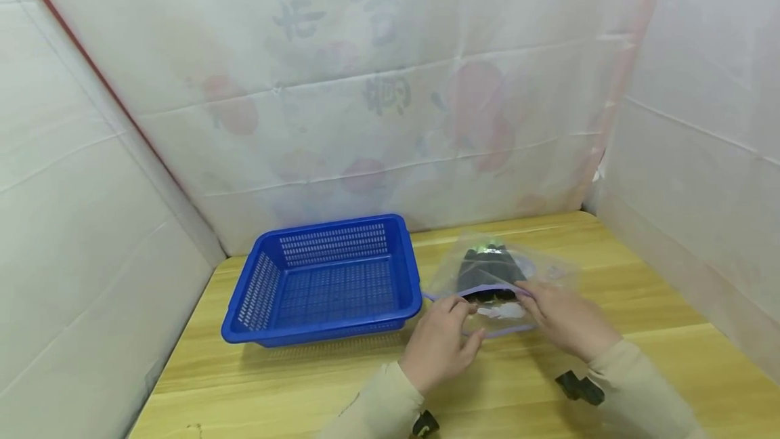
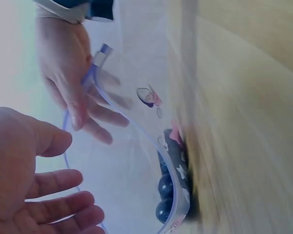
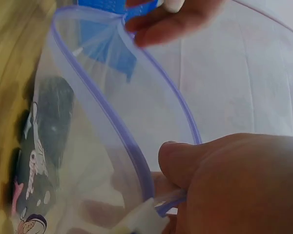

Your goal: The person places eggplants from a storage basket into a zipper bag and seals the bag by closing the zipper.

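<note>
A clear zip bag (image 1: pixel 551 269) with a purple zip edge lies on the table, its mouth parted toward me. Inside are several dark, elongated, round-ended things (image 1: pixel 487 269); their kind is unclear. My right hand (image 1: pixel 563 317) pinches one rim near the white slider (image 3: pixel 145 217), thumb on one face and fingers behind the plastic. At the mouth's other end is my left hand (image 1: pixel 439 344). Its fingers (image 2: pixel 63 202) are loosely extended and apart from the thumb, close to the zip edge. Whether they touch the rim cannot be told.
Left of the bag stands a blue plastic basket (image 1: pixel 399 229) with slotted walls, nothing visible in it. The wooden table (image 1: pixel 292 385) is bounded by whitish sheets (image 1: pixel 365 148) at the back and both sides.
</note>
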A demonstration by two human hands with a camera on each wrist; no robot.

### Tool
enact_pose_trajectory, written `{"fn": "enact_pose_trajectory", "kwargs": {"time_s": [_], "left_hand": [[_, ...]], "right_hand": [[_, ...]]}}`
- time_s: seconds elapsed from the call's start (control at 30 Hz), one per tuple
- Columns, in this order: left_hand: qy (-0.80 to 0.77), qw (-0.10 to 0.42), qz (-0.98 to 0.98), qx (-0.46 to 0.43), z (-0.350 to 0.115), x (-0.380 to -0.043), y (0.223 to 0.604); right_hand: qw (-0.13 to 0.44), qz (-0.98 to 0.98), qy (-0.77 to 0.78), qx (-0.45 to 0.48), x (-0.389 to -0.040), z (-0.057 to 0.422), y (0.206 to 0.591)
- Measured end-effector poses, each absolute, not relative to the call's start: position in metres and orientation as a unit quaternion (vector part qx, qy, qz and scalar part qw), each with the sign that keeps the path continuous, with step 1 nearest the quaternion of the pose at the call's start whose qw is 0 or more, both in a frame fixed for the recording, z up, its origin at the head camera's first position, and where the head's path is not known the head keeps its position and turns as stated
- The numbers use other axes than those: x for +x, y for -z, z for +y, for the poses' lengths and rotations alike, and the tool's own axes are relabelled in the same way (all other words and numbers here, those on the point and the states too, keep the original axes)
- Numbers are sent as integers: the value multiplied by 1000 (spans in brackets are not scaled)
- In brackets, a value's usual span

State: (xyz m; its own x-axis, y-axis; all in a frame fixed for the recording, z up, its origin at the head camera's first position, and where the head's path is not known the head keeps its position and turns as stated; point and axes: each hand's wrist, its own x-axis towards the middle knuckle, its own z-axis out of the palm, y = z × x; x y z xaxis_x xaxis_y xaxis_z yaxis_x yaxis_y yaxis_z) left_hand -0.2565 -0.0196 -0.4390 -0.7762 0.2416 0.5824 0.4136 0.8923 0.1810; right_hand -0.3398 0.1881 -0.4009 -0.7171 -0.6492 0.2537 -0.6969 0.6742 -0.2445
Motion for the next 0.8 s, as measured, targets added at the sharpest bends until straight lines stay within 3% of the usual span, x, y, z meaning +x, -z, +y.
{"fn": "enact_pose_trajectory", "kwargs": {"time_s": [0.27,0.5,0.8], "left_hand": [[162,353,-906,-168,-24,-258,440],[135,326,-923,-155,-34,-259,446],[134,297,-921,-212,-30,-259,455]], "right_hand": [[101,-905,-162,380,-348,200,394],[107,-889,-186,405,-350,202,388],[101,-892,-183,401,-348,206,385]]}}
